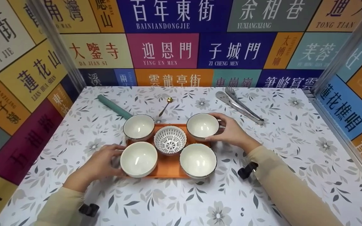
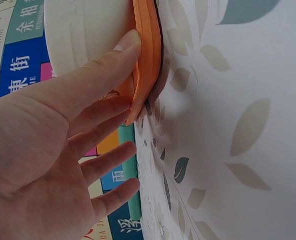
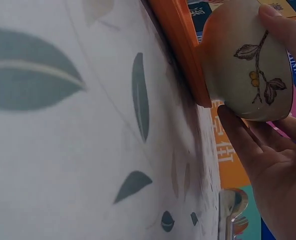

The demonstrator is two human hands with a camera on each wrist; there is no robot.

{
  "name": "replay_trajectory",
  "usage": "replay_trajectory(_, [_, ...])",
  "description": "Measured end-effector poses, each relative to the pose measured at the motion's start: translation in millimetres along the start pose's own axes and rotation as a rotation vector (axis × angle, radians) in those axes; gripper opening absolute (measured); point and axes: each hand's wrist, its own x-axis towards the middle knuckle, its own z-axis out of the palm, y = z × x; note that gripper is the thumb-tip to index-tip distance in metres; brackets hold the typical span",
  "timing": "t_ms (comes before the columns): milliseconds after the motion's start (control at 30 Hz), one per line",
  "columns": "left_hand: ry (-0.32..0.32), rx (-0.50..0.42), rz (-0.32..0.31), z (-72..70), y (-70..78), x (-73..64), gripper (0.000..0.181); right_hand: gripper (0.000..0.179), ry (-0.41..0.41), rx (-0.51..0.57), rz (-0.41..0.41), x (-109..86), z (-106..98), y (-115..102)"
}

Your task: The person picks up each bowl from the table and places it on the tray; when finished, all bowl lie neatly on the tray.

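An orange tray [image 1: 168,171] bears several cream bowls at its corners and a small bowl with a dark dashed pattern [image 1: 170,140] in the middle. My right hand [image 1: 231,130] grips the back right bowl [image 1: 202,125], thumb on the near side and fingers round the far side. In the right wrist view, that bowl [image 3: 252,65] shows a painted twig and tilts with the camera. My left hand [image 1: 101,163] is beside the front left bowl [image 1: 139,159]. Its thumb touches the tray's rim [image 2: 148,55], and the other fingers are spread, fairly straight, at the tray's end.
Behind the tray lie a green stick-like object [image 1: 113,106], a small gold-tipped spoon [image 1: 165,106] and metal utensils [image 1: 240,106]. The back left bowl [image 1: 139,126] and front right bowl [image 1: 198,160] also stand on the tray. Lettered panels [image 1: 165,50] wall the floral tabletop.
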Motion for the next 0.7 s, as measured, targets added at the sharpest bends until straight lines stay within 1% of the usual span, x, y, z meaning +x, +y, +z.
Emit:
replay_trajectory(133, [-0.002,0.0,-0.009,0.7,0.1,1.5,0.074,0.098,-0.039,-0.014,0.011,3.6,-0.3,-0.2])
replay_trajectory(367, [0.003,0.037,0.036,1.1,1.3,3.1,0.073,0.098,-0.087,-0.006,0.007,4.2,-2.7,4.8])
replay_trajectory(567, [0.0,0.025,0.022,-0.2,0.8,1.6,0.072,0.099,-0.144,-0.028,-0.01,6.2,-3.8,5.4])
replay_trajectory(700, [0.002,0.009,0.019,0.2,-0.8,0.5,0.072,0.103,-0.175,-0.002,0.001,2.1,-5.7,5.7])
